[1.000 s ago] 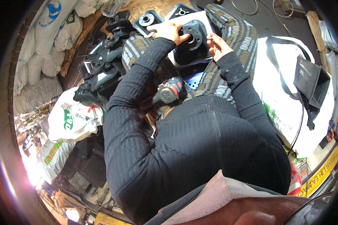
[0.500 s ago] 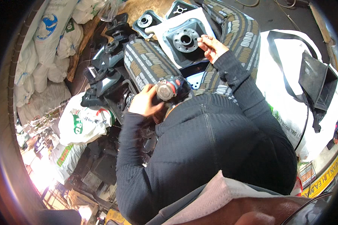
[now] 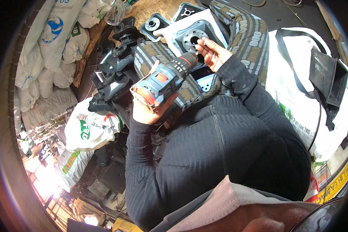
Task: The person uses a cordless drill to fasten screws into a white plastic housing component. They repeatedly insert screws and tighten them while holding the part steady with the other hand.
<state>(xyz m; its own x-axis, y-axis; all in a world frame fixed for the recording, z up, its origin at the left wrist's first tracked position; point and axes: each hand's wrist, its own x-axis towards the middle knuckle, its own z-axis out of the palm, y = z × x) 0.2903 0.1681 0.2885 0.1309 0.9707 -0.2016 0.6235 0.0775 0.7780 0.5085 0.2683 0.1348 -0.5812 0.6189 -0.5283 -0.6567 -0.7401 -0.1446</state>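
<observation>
My left hand (image 3: pixel 145 113) is wrapped round the grip of a blue, black and red cordless drill (image 3: pixel 163 80), its chuck pointing up and to the right. Close to the chuck's tip, my right hand (image 3: pixel 217 55) pinches something small and pale, perhaps a screw; I cannot make out its kind. Just beyond the fingers lies a square grey metal housing with a round holed flange (image 3: pixel 186 40), resting on white material over my lap. The patterned fabric on my legs (image 3: pixel 249 42) shows on both sides of it.
Several black moulded parts (image 3: pixel 118 54) are piled at the left. Two smaller grey flanged parts (image 3: pixel 152 24) lie on a brown board at the back. White sacks (image 3: pixel 50 58) line the left side. A large white bag (image 3: pixel 290 92) with a black strap stands at the right.
The drill, low beside my left hand before, is now gripped and raised, with its chuck turned toward my right hand. My right hand has moved slightly left and down.
</observation>
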